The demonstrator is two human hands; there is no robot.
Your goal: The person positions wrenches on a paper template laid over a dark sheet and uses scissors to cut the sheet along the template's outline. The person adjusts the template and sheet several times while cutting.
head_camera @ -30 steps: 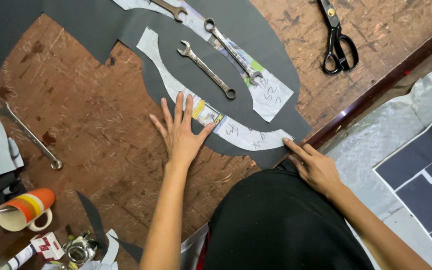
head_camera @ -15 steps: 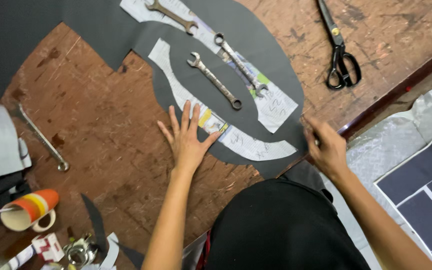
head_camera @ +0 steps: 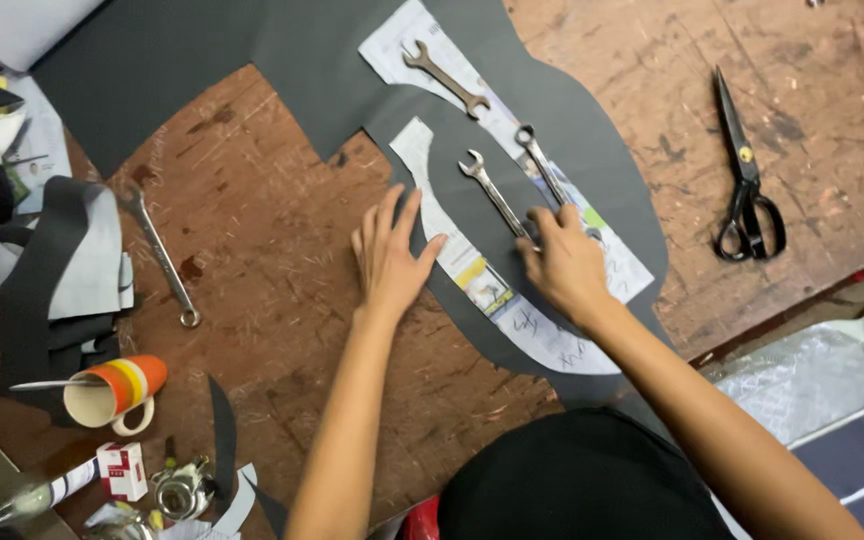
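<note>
A curved white paper pattern [head_camera: 552, 340] lies on a dark grey sheet [head_camera: 202, 50] spread over the wooden table [head_camera: 272, 300]. Two spanners [head_camera: 487, 185] [head_camera: 537, 160] rest on it as weights, and a third spanner [head_camera: 442, 78] lies on another paper piece further back. My left hand [head_camera: 387, 255] is pressed flat, fingers spread, at the pattern's left edge. My right hand [head_camera: 562, 265] covers the near ends of the two spanners, thumb and fingers curled around the middle one's end.
Black scissors [head_camera: 747, 180] lie shut at the right on bare wood. Another long spanner [head_camera: 157, 250] lies at the left beside a heap of grey offcuts [head_camera: 52, 270]. An orange-banded cup [head_camera: 117, 390], a small box and a tin stand at the near left corner.
My right hand has come up from the table's near edge onto the lower ends of the spanners. My left hand stays flat by the pattern. The view has shifted right.
</note>
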